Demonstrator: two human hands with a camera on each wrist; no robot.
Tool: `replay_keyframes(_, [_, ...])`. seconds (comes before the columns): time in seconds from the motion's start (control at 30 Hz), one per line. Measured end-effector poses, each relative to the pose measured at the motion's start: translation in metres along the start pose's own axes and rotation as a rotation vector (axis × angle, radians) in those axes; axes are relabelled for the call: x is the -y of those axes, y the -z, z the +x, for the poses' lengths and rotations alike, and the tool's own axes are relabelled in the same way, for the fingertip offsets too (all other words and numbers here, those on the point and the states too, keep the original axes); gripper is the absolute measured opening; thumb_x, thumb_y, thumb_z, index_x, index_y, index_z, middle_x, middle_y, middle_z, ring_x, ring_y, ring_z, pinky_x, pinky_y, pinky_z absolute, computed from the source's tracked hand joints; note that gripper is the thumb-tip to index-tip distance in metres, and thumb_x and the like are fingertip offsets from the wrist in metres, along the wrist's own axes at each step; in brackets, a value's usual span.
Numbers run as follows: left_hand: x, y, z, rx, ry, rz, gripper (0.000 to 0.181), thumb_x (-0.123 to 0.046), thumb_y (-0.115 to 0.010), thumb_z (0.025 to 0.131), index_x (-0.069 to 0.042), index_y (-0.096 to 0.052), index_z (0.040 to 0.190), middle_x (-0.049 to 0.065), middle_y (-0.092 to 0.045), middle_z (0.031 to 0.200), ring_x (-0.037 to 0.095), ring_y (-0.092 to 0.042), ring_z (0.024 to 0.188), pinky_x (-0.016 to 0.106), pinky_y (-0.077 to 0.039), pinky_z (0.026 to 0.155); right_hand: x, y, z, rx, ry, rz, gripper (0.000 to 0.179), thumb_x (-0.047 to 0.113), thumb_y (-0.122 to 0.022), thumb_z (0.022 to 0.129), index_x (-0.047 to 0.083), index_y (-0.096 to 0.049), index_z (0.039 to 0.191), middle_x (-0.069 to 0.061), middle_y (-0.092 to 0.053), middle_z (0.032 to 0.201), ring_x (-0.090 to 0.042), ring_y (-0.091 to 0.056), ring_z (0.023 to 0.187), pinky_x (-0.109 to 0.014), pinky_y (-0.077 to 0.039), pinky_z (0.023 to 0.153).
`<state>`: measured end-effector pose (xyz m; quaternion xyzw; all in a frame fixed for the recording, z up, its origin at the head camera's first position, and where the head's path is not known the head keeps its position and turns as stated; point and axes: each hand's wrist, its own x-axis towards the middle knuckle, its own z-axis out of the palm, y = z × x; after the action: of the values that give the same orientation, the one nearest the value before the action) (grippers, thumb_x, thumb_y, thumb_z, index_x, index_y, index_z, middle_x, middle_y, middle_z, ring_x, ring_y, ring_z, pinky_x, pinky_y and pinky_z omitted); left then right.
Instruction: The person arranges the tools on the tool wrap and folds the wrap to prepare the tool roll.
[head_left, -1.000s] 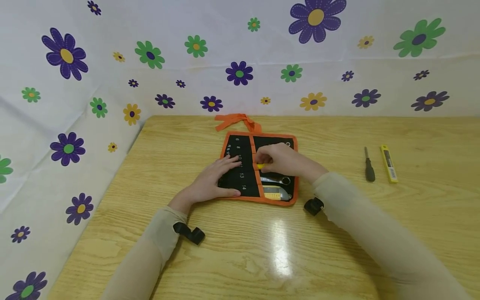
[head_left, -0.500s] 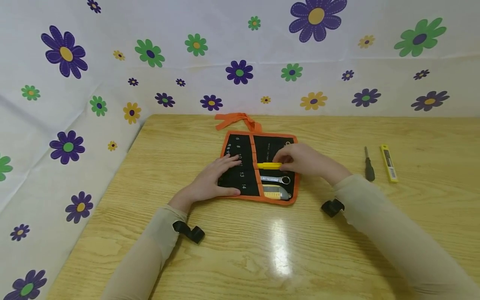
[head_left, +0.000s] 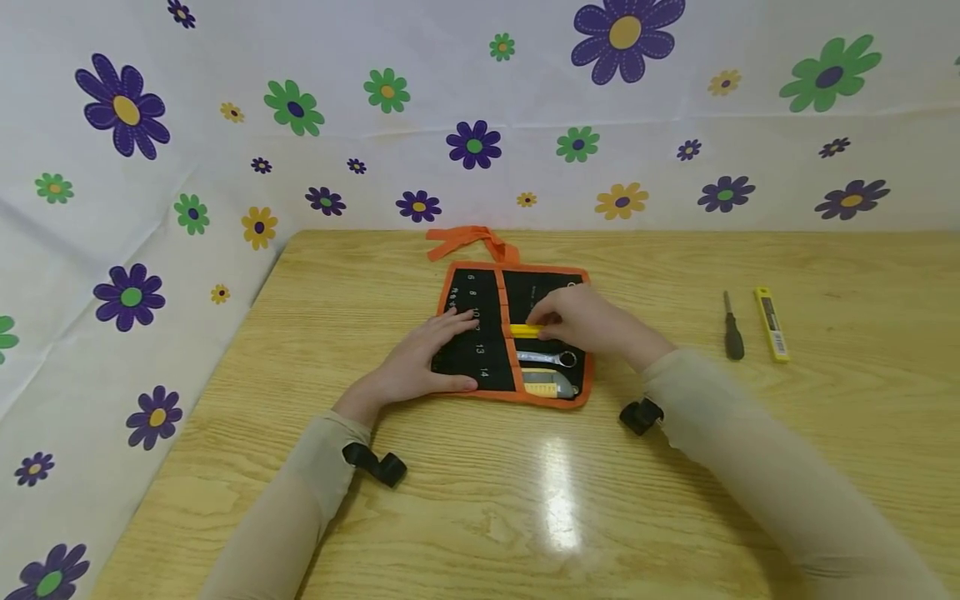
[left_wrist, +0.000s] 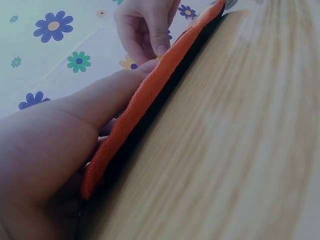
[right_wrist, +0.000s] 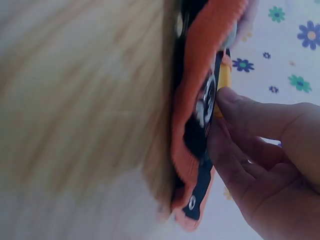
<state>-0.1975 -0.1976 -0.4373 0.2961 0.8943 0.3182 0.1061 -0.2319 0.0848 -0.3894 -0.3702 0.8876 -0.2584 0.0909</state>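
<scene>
A black tool roll [head_left: 491, 350] with orange edging lies open on the table, its left flap printed with numbers. My left hand [head_left: 412, 362] rests on that flap with fingers spread and thumb along the near edge. In a pocket on the right half sits a slim yellow stick-shaped tool [head_left: 522, 331]. My right hand [head_left: 588, 327] pinches it between thumb and fingers; the right wrist view shows the thumb on the yellow shaft [right_wrist: 224, 82]. The pocket hides its left end. Nearer me, a combination wrench [head_left: 551, 358] and a grey-yellow utility knife [head_left: 551, 384] occupy other pockets.
Off to the right on the wooden table [head_left: 480, 517] lie a dark-handled screwdriver [head_left: 733, 335] and a narrow yellow case [head_left: 772, 325]. The roll's orange tie [head_left: 465, 240] trails toward the back edge, where a flowered cloth [head_left: 337, 142] hangs.
My right hand slid rightward along the yellow tool, baring more of it, then came partway back left toward the pocket, still pinching it. The left hand stayed on the flap.
</scene>
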Motion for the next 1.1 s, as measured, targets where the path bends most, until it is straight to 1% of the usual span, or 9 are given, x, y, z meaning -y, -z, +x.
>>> replay_keyframes(0.13, [0.001, 0.0, -0.001, -0.005, -0.001, -0.01, 0.084, -0.052, -0.071, 0.08, -0.023, -0.034, 0.149, -0.009, -0.022, 0.156, 0.014, -0.009, 0.144, 0.052, -0.01, 0.113, 0.007, -0.002, 0.006, 0.004, 0.012, -0.014, 0.014, 0.001, -0.07, 0.085, 0.002, -0.073, 0.099, -0.008, -0.07, 0.094, -0.018, -0.062, 0.078, -0.032, -0.053, 0.072])
replay_keyframes(0.27, [0.002, 0.001, -0.002, -0.011, 0.003, -0.016, 0.084, -0.052, -0.072, 0.08, -0.023, -0.034, 0.149, -0.009, -0.022, 0.156, 0.015, -0.009, 0.144, 0.053, -0.01, 0.113, 0.012, -0.002, 0.009, 0.01, -0.003, -0.018, 0.013, 0.001, -0.07, 0.085, 0.003, -0.073, 0.098, -0.008, -0.07, 0.094, -0.018, -0.062, 0.079, -0.032, -0.054, 0.072])
replay_keyframes(0.4, [0.003, 0.002, -0.002, -0.013, 0.014, -0.02, 0.084, -0.052, -0.072, 0.08, -0.024, -0.033, 0.149, -0.01, -0.022, 0.156, 0.013, -0.008, 0.144, 0.052, -0.01, 0.113, 0.013, -0.002, 0.011, 0.021, -0.023, -0.011, 0.014, 0.001, -0.069, 0.085, 0.003, -0.073, 0.099, -0.008, -0.069, 0.095, -0.019, -0.062, 0.08, -0.031, -0.054, 0.072])
replay_keyframes(0.53, [0.003, 0.002, -0.002, -0.012, 0.008, -0.018, 0.084, -0.052, -0.071, 0.08, -0.024, -0.033, 0.15, -0.01, -0.022, 0.156, 0.013, -0.008, 0.144, 0.052, -0.01, 0.113, 0.012, -0.003, 0.011, 0.028, -0.027, 0.004, 0.015, 0.002, -0.068, 0.087, 0.002, -0.072, 0.101, -0.01, -0.069, 0.098, -0.019, -0.063, 0.082, -0.031, -0.054, 0.073])
replay_keyframes(0.63, [0.004, 0.002, -0.001, -0.011, -0.002, -0.017, 0.084, -0.052, -0.071, 0.08, -0.024, -0.033, 0.15, -0.01, -0.022, 0.156, 0.013, -0.008, 0.144, 0.052, -0.01, 0.113, 0.01, -0.002, 0.007, 0.038, -0.019, 0.017, 0.019, 0.002, -0.067, 0.088, 0.001, -0.071, 0.106, -0.011, -0.069, 0.102, -0.02, -0.063, 0.086, -0.032, -0.053, 0.075])
replay_keyframes(0.73, [0.003, 0.002, -0.001, -0.012, -0.011, -0.017, 0.084, -0.05, -0.072, 0.081, -0.023, -0.033, 0.15, -0.008, -0.023, 0.156, 0.014, -0.009, 0.144, 0.052, -0.01, 0.113, 0.008, -0.001, 0.001, 0.06, -0.007, 0.026, 0.025, -0.001, -0.064, 0.089, -0.002, -0.067, 0.114, -0.013, -0.067, 0.106, -0.021, -0.062, 0.089, -0.034, -0.053, 0.077])
replay_keyframes(0.87, [0.002, 0.002, -0.001, -0.016, -0.017, -0.014, 0.083, -0.048, -0.073, 0.081, -0.021, -0.034, 0.149, -0.006, -0.024, 0.156, 0.016, -0.01, 0.144, 0.052, -0.011, 0.113, 0.005, 0.002, -0.007, 0.097, -0.012, 0.063, 0.032, -0.003, -0.062, 0.09, -0.003, -0.062, 0.122, -0.016, -0.063, 0.114, -0.024, -0.061, 0.095, -0.036, -0.052, 0.082])
replay_keyframes(0.97, [0.002, 0.001, 0.0, -0.017, -0.022, -0.013, 0.083, -0.048, -0.073, 0.081, -0.02, -0.035, 0.149, -0.006, -0.025, 0.156, 0.017, -0.011, 0.144, 0.052, -0.011, 0.113, 0.003, 0.004, -0.015, 0.114, -0.023, 0.098, 0.035, 0.0, -0.063, 0.09, -0.002, -0.06, 0.125, -0.017, -0.06, 0.119, -0.027, -0.06, 0.101, -0.038, -0.051, 0.085])
replay_keyframes(1.1, [0.003, 0.001, 0.0, -0.018, -0.026, -0.012, 0.083, -0.047, -0.074, 0.081, -0.02, -0.035, 0.149, -0.006, -0.024, 0.156, 0.016, -0.01, 0.144, 0.052, -0.011, 0.113, -0.001, 0.007, -0.025, 0.109, -0.037, 0.138, 0.035, 0.001, -0.064, 0.09, -0.002, -0.061, 0.124, -0.016, -0.061, 0.12, -0.028, -0.061, 0.104, -0.04, -0.051, 0.087])
